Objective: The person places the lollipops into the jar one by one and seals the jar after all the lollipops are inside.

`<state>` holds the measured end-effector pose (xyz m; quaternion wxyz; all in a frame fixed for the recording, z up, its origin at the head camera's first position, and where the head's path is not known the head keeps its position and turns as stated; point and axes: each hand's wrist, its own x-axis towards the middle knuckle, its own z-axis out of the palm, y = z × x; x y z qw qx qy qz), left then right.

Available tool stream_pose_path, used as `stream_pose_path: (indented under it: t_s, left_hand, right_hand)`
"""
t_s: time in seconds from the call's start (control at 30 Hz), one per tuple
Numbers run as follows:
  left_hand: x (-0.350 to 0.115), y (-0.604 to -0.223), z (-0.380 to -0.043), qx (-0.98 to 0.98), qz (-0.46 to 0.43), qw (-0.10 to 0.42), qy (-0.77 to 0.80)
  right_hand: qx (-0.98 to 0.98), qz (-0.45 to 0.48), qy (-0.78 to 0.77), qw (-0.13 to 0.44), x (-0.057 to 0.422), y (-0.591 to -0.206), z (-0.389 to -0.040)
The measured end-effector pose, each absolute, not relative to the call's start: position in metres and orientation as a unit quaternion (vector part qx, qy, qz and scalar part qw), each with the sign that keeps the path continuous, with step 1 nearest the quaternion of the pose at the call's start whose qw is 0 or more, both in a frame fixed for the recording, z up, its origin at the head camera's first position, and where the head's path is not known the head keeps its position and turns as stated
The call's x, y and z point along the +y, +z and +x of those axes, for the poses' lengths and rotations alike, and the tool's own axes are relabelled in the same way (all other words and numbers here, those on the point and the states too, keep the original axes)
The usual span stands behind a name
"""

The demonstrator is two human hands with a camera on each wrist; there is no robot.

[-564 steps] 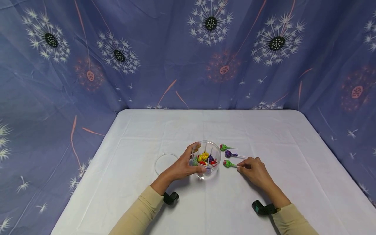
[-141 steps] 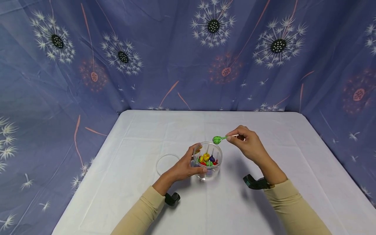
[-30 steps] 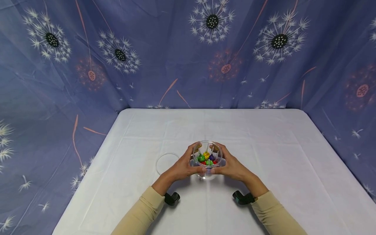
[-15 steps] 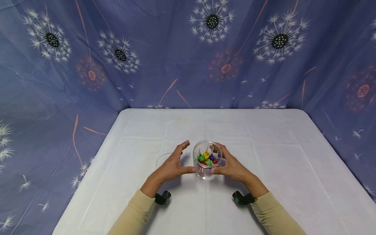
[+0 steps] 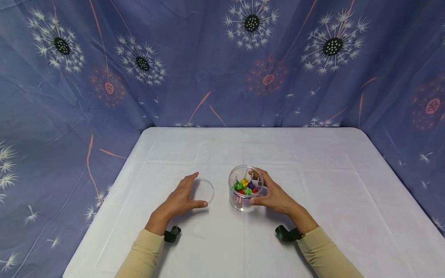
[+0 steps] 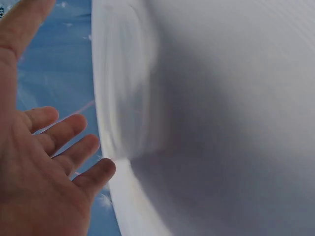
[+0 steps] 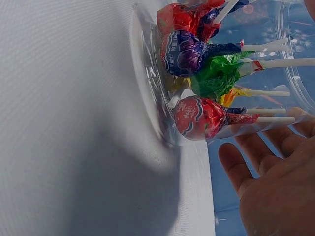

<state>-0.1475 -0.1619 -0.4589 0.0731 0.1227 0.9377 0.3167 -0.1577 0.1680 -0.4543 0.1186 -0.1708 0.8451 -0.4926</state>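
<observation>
A clear plastic jar (image 5: 240, 202) stands uncovered on the table, holding several wrapped lollipops. My right hand (image 5: 276, 197) grips the jar from its right side, thumb in front and fingers behind. In the right wrist view a red lollipop (image 7: 197, 118), a purple lollipop (image 7: 183, 55) and a green lollipop (image 7: 216, 76) show through the wall, heads down and sticks up. My left hand (image 5: 179, 199) is spread, fingers apart, holding nothing, above the left part of a round clear lid (image 5: 213, 189). Seen from the left wrist, the lid (image 6: 133, 88) lies beyond the fingertips.
A white cloth covers the table (image 5: 313, 166). Behind and at the sides hangs a blue curtain (image 5: 194, 58) printed with dandelions. Each wrist wears a black camera, such as the left wrist camera (image 5: 172, 234).
Lollipops that lay on the table at right are gone from there; a green one now shows in the jar. My left hand has let go of the jar and moved left to the lid.
</observation>
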Motion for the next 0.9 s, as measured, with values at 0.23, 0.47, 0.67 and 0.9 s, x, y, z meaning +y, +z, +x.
stream_pose_path:
  t_s: [0.23,0.47,0.67,0.9]
  left_hand:
    - [-0.173,-0.467,-0.147,0.946,0.134,0.067,0.287]
    - [-0.177,-0.47,-0.148,0.949,0.142,0.066,0.273]
    - [-0.176,-0.471,-0.148,0.952,0.145,0.066,0.26]
    - [-0.175,-0.477,-0.149,0.958,0.15,0.057,0.239]
  right_hand:
    - [0.85,-0.163,-0.486,0.122,0.167,-0.453,-0.158]
    - [0.851,-0.17,-0.483,0.117,0.167,-0.453,-0.158]
    - [0.848,-0.175,-0.487,0.111,0.167,-0.454,-0.159]
    - [0.847,-0.176,-0.488,0.114,0.168,-0.455,-0.159]
